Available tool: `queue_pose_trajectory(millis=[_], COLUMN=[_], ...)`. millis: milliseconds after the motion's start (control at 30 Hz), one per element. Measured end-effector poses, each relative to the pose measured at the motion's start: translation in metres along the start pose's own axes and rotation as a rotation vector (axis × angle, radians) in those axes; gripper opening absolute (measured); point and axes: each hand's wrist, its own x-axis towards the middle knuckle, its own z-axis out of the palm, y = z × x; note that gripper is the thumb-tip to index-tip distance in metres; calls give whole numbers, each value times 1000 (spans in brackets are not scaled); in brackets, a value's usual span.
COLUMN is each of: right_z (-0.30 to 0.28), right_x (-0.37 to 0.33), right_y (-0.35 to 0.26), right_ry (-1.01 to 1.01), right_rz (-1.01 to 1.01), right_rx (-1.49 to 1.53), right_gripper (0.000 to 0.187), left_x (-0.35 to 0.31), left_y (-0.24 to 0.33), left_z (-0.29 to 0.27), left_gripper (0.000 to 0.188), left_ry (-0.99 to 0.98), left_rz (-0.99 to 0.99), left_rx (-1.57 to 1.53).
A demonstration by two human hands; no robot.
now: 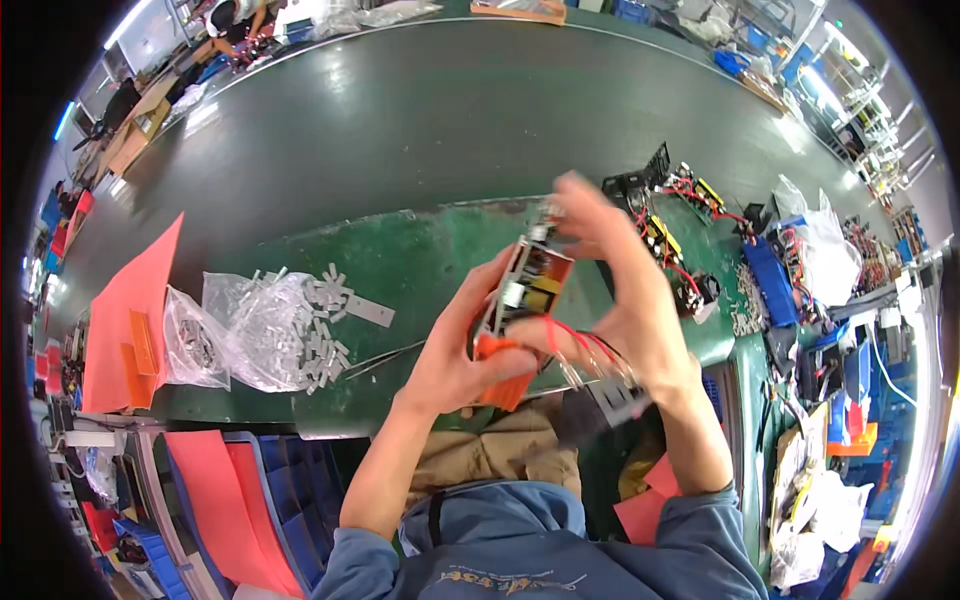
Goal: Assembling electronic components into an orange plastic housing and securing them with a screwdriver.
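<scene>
My left hand is closed around a circuit board assembly that is tilted upright over the table. The board carries yellow and white parts, and orange pieces sit at its lower end and side. At its right is my right hand, slightly blurred, fingers stretched toward the board's top and thumb apart near its middle. Whether those fingertips touch the board I cannot tell. Red and black wires run past my right thumb to a blurred dark grey, box-like part hanging below the hand.
Left of my hands, an open plastic bag spills small clear tubes beside tweezers and an upright pink sheet. More wired boards lie at right, near a blue bin. A dark belt runs beyond the green table.
</scene>
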Motion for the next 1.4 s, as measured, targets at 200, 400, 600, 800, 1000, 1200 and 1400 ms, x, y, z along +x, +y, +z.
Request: queue_pose_trajectory(millis=[200, 400, 600, 800, 1000, 1200, 1400], right_z=[7, 44, 24, 27, 34, 5, 6], right_x=[63, 92, 67, -20, -32, -53, -39], right_y=[35, 49, 62, 143, 158, 164, 170], right_ry=[-255, -495, -473, -216, -345, -341, -283], right_rz=[-339, -81, 11, -256, -348, -208, -221], right_rx=[-220, -399, 82, -373, -660, -780, -664], right_gripper=[69, 37, 41, 32, 51, 52, 35], left_x=[-16, 3, -37, -51, -29, -18, -38], left_y=[29, 3, -16, -6, -49, -73, -77], left_z=[15, -29, -23, 5, 17, 37, 7], left_gripper=[106, 44, 44, 34, 34, 44, 37], left_ry=[495, 649, 779, 795, 913, 1000, 834], left_rz=[195, 233, -33, 36, 136, 97, 5], left_rx=[875, 560, -100, -186, -259, -279, 115])
